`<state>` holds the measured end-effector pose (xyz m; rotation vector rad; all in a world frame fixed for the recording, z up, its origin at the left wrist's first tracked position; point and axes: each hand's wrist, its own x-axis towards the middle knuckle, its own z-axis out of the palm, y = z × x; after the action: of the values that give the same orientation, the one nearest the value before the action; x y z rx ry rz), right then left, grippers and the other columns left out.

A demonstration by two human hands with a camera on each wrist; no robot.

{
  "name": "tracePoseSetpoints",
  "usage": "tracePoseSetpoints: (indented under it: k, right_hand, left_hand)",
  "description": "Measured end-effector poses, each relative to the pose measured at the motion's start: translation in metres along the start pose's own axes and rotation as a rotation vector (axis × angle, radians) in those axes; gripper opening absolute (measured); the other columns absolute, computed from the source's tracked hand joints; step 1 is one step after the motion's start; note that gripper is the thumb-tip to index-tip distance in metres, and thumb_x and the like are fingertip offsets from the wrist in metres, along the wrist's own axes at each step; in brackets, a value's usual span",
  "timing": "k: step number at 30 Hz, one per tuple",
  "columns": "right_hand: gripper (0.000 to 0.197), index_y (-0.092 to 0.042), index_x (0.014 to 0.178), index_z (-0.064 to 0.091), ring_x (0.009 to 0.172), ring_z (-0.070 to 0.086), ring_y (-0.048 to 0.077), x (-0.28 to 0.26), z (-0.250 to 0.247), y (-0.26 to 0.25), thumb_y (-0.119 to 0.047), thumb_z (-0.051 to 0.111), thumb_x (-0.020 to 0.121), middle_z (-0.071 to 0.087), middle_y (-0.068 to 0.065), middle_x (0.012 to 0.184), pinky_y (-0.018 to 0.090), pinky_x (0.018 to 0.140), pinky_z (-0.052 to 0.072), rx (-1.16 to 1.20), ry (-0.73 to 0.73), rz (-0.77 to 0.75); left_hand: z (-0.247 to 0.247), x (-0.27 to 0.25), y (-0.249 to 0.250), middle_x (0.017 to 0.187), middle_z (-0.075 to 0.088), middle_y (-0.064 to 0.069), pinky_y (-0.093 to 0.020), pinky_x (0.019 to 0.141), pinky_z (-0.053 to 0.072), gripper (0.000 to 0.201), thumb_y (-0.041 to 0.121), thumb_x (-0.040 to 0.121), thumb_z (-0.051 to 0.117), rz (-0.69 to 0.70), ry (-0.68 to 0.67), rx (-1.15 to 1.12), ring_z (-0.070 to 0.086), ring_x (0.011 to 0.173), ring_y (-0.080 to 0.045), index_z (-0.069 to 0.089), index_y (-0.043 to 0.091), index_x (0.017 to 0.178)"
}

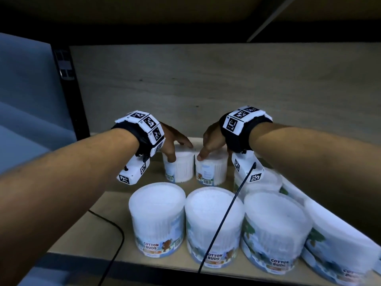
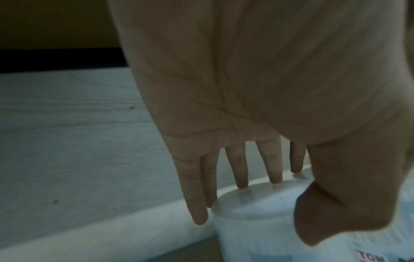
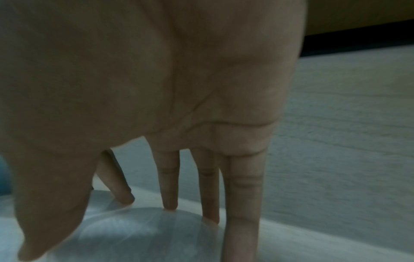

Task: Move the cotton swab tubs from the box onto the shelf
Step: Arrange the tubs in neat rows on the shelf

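Two tubs stand side by side at the back of the shelf, close to its back wall, each under one hand. The left hand has its fingers spread and fairly straight, tips on the lid of the left tub, thumb down the near side; the right hand rests the same way on the right tub, its fingers touching the lid. Neither hand looks clamped round a tub; they seem to be setting them down or nudging them into line. The box is not in view. The risks, as I judge them: the two tubs stand nearly touching, so a sideways push on one could shove or tip the other, and pressing only on the lid's far edge could rock a tub. Drawing the arms out is the likelier trouble, since a front row of tubs sits right under the forearms, and the black cable from the right wrist lies across one of them and could drag it off the edge.
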<state>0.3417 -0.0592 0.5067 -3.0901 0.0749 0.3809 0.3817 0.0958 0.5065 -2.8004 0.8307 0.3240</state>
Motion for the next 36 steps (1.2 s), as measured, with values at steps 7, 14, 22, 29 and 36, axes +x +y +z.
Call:
tracePoseSetpoints:
  k: [7,14,22,29,36]
  right_hand:
    - [0.062,-0.009,0.137,0.052,0.097,0.055,0.023,-0.008,0.000,0.000,-0.038,0.072,0.087,0.055,0.009,0.133,0.029,0.067,0.053,-0.025,0.020,-0.044]
    - [0.059,-0.018,0.145,0.045,0.097,0.046,0.015,-0.022,-0.002,0.007,-0.033,0.066,0.092,0.049,0.002,0.124,0.015,0.050,0.043,-0.173,0.045,-0.146]
    - [0.066,-0.033,0.142,0.045,0.110,0.051,0.020,-0.011,0.001,0.012,-0.023,0.074,0.083,0.049,-0.002,0.134,0.027,0.064,0.054,-0.071,0.000,-0.148]
    - [0.074,-0.038,0.140,0.043,0.120,0.053,0.025,-0.011,0.001,0.011,-0.013,0.075,0.078,0.049,0.000,0.140,0.047,0.088,0.058,-0.044,-0.053,-0.197]
    - [0.088,-0.037,0.143,0.034,0.122,0.049,0.023,-0.005,0.001,0.013,-0.003,0.075,0.073,0.045,-0.007,0.149,0.046,0.096,0.054,-0.010,-0.078,-0.219]
  left_hand:
    - [0.005,0.005,-0.003,0.149,0.041,0.010,-0.035,0.112,0.035,0.072,0.039,0.082,0.070,-0.023,0.033,-0.048,0.041,0.133,-0.016,0.035,0.048,0.143]
    - [0.011,0.007,0.003,0.140,0.046,0.002,-0.028,0.091,0.051,0.071,0.045,0.082,0.072,-0.089,0.086,-0.162,0.049,0.117,-0.019,0.039,0.038,0.145]
    - [0.011,0.001,0.009,0.126,0.053,0.003,-0.026,0.083,0.040,0.069,0.066,0.074,0.070,-0.177,0.154,-0.123,0.047,0.104,-0.014,0.052,0.030,0.131]
    - [0.007,-0.007,0.016,0.121,0.064,-0.009,-0.017,0.056,0.042,0.073,0.067,0.075,0.068,-0.244,0.109,-0.169,0.059,0.068,-0.013,0.061,0.012,0.123]
    - [0.009,0.003,0.010,0.075,0.063,-0.003,-0.027,0.061,0.040,0.075,0.085,0.059,0.063,-0.286,0.121,-0.141,0.057,0.070,-0.018,0.061,0.012,0.074]
